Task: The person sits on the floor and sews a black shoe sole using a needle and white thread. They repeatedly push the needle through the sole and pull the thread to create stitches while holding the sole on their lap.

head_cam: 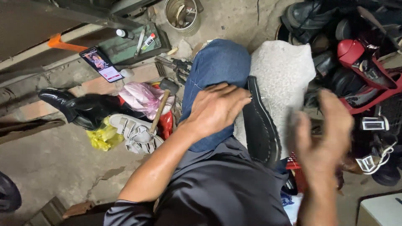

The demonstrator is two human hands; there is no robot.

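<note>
The black shoe lies sole-side up on the person's lap, its long edge with pale stitching resting against a gray fuzzy cloth and the blue-jeans knee. The left hand lies flat with fingers spread, touching the shoe's top end, while the right hand is blurry, open and holding nothing, near the shoe but apart from it. There is little room around: a hammer, a white sandal and a black boot crowd the left, and a pile of shoes crowds the right.
</note>
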